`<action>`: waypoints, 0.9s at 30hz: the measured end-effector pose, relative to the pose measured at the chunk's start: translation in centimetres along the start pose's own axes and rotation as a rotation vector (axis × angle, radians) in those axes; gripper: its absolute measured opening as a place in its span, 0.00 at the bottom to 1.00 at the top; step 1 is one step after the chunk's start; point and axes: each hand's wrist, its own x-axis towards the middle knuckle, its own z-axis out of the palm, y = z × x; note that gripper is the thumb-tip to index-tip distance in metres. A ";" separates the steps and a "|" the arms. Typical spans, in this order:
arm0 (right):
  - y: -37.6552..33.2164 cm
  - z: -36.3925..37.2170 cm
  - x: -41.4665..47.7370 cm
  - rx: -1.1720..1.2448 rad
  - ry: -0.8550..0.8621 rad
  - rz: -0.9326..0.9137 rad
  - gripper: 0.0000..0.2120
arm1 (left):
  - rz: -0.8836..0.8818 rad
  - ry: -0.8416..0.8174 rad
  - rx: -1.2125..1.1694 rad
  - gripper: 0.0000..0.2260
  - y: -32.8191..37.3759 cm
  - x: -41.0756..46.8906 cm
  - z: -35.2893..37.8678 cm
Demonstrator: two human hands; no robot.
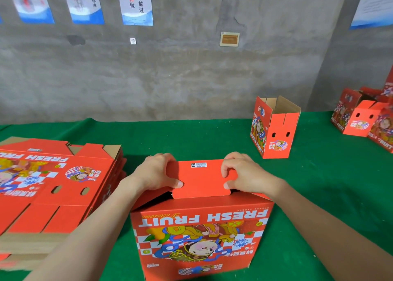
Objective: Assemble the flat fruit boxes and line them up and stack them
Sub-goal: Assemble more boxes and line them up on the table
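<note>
Green table (pixel 191 136): box flap (pixel 202 179) pinched between fingers (pixel 228 170).

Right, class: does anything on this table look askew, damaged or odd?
No damage shows. The held box stands print upside down, left hand and right hand gripping its barcode flap. The boxes at the right edge sit at mixed angles, not lined up.

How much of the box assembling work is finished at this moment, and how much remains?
Done: one open red cardboard box stands on the green table, and a group of assembled red boxes sits far right. In hand: the left hand and right hand pinch the barcode flap atop the upside-down red box. Left: the pile of flat red boxes awaits folding, then lining up.
</note>
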 end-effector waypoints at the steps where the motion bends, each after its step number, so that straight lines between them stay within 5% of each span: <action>1: -0.1 0.1 -0.1 -0.030 0.009 0.001 0.10 | -0.006 -0.002 0.015 0.30 0.0 0.0 0.1; 10: -0.3 1.1 -0.3 -0.158 0.075 -0.015 0.08 | -0.039 -0.008 0.046 0.31 0.4 -0.3 0.1; 16: 0.2 0.8 -0.3 -0.102 0.073 -0.013 0.11 | -0.012 0.008 -0.293 0.24 -1.1 -0.8 -0.6; 19: 0.1 1.0 -0.2 -0.137 0.101 0.005 0.12 | -0.073 0.131 -0.522 0.26 -2.1 -1.3 -0.7; 22: 0.1 0.9 -0.2 -0.111 0.107 0.015 0.12 | -0.237 0.171 -0.373 0.25 -3.3 -1.7 -0.3; 25: 0.6 0.6 0.3 0.192 0.305 0.027 0.02 | -0.465 0.053 -0.350 0.23 -3.4 -2.4 -0.1; 27: 1.4 0.2 0.3 0.556 0.482 0.171 0.06 | -0.512 0.046 -0.348 0.26 -3.4 -2.5 -0.2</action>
